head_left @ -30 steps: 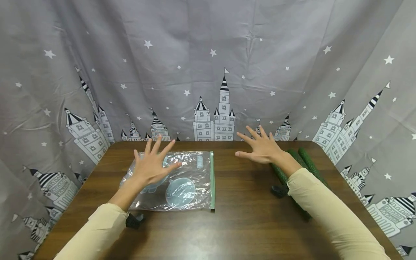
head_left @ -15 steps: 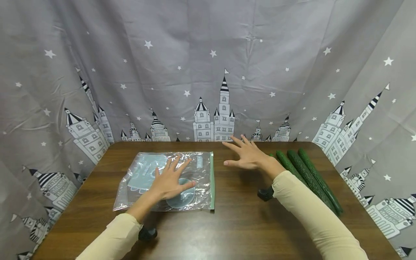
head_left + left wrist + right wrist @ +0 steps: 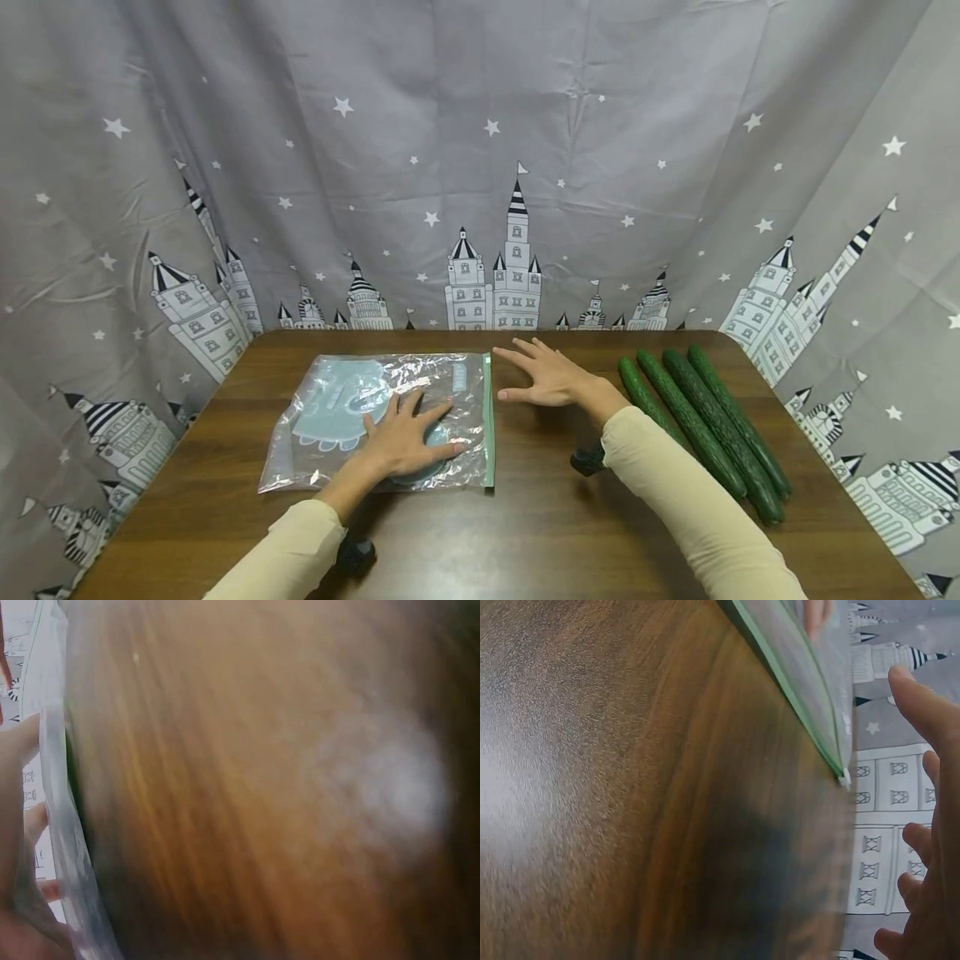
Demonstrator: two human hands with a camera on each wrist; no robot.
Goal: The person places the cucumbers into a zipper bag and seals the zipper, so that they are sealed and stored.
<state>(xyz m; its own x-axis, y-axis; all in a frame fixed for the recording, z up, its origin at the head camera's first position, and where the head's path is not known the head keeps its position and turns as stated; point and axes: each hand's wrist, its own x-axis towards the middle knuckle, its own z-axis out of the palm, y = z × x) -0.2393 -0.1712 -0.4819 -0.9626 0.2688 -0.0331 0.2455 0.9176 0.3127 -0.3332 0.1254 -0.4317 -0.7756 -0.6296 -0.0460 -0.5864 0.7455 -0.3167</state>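
A clear plastic zip bag with pale blue printing and a green zip strip along its right side lies flat on the wooden table. Fingers spread, my left hand is over the lower right part of the bag, its fingertips close over the printed circle. My right hand hovers just right of the green strip, fingers spread and holding nothing. In the right wrist view, the zip strip runs down toward a white slider, with the right thumb off to the side.
Several green cucumbers lie side by side at the table's right. A grey curtain printed with castles and stars hangs behind the table's back edge. Black wrist cameras sit under both wrists.
My left hand has moved right and down over the bag. My right hand has moved left and lower, away from the cucumbers toward the green strip, leaving the cucumbers in full view.
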